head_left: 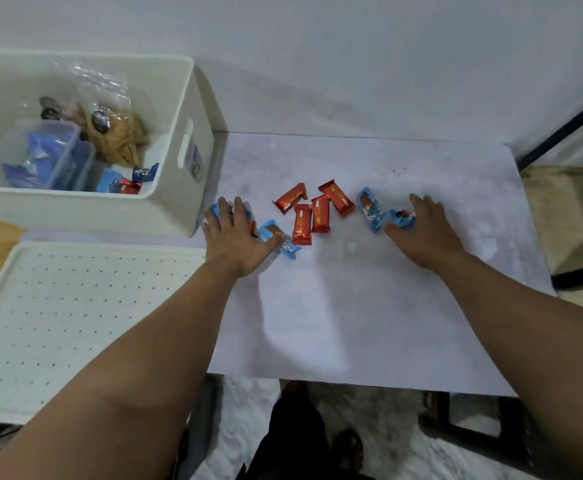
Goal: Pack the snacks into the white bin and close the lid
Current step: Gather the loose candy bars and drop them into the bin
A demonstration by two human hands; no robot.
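Note:
The white bin [165, 206] stands open at the back left and holds several snack packs. Its perforated white lid [75, 323] lies flat in front of it. Several red snack bars [312, 211] lie in a cluster mid-table. My left hand [236, 242] rests flat on a blue snack pack [216, 210], and another blue pack [276, 235] sits by its thumb. My right hand [425, 230] lies with straight fingers beside a small blue pack [401, 218], the thumb touching it. A further blue pack [369, 209] lies just left of that.
A white sheet [369, 306] covers the table. A dark metal frame [560, 133] runs along the right, with wooden floor beside it. Inside the bin are a clear bag of brown snacks [117, 133] and a clear box with blue packs [47, 157].

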